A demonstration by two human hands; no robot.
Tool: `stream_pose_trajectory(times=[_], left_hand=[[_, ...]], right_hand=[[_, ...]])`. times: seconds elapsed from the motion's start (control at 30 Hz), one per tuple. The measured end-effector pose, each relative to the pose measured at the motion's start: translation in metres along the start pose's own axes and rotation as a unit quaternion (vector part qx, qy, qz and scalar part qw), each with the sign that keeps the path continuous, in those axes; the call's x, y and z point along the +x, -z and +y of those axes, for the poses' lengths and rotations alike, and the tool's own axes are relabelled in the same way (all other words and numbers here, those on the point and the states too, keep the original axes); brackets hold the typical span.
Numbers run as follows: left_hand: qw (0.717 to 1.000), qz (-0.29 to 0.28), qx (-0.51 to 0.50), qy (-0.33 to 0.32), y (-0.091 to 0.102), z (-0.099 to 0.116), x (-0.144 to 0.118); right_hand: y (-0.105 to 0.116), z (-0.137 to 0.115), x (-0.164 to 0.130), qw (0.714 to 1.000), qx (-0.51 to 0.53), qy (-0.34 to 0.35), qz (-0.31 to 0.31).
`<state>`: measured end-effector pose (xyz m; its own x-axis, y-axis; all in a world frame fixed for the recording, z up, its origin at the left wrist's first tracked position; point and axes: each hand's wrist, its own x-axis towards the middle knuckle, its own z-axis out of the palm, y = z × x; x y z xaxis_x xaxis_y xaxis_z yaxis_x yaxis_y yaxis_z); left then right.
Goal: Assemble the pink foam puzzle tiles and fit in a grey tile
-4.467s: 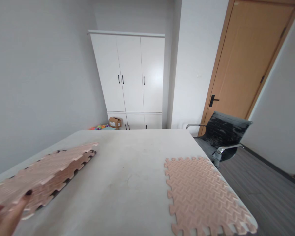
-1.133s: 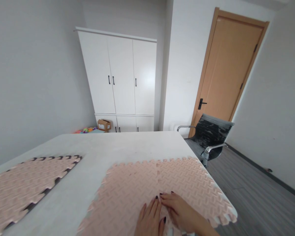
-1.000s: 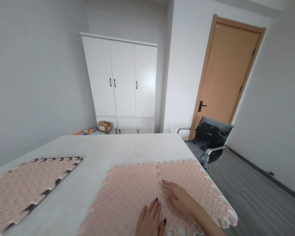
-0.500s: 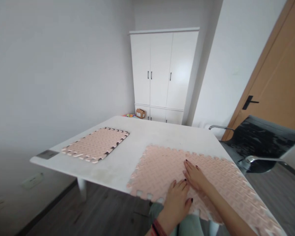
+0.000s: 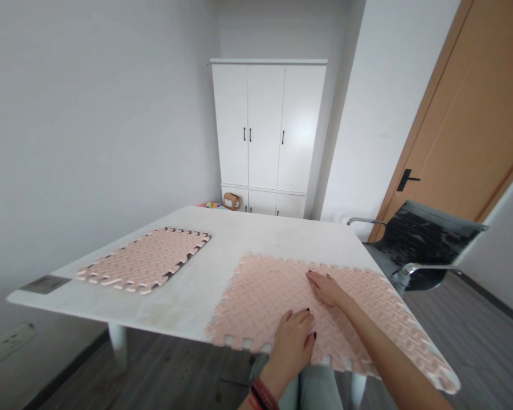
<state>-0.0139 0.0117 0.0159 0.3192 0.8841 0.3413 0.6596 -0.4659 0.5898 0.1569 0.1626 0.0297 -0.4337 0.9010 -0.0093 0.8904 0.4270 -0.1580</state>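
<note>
Two hands lie flat, fingers spread and gripping nothing, on a pair of joined pink foam mats (image 5: 265, 296) at the near right part of a white table (image 5: 222, 250). Left hand (image 5: 294, 341), palm down, presses near the mats' front edge, which overhangs the table's near rim; a red-and-dark wristband shows at its wrist. Right hand (image 5: 328, 289), also palm down with fingers extended, rests farther in, about on the toothed seam between the two tiles, just beyond the left hand and not touching it. Both hands show dark nail polish. Well apart, at the table's left, lies a separate stack of foam mats (image 5: 147, 259), pink on top with a dark layer showing at its edges. Beyond the table stand a white cabinet (image 5: 267, 131), a small cardboard box (image 5: 231, 200) at its foot, a black office chair (image 5: 423, 242) at right, and a wooden door (image 5: 461, 125).
</note>
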Motion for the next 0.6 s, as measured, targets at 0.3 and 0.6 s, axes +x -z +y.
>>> stream_pose_trajectory(times=[0.3,0.6], left_hand=[[1.000,-0.025,-0.012,-0.012,0.007,-0.004,0.006],[0.947,0.191,0.117,0.228,0.191,-0.152,0.001]], right_hand=[[-0.002,0.001,0.018,0.999,0.017,-0.024,0.029],[0.020,0.004,-0.016,0.996,0.087,-0.015,0.027]])
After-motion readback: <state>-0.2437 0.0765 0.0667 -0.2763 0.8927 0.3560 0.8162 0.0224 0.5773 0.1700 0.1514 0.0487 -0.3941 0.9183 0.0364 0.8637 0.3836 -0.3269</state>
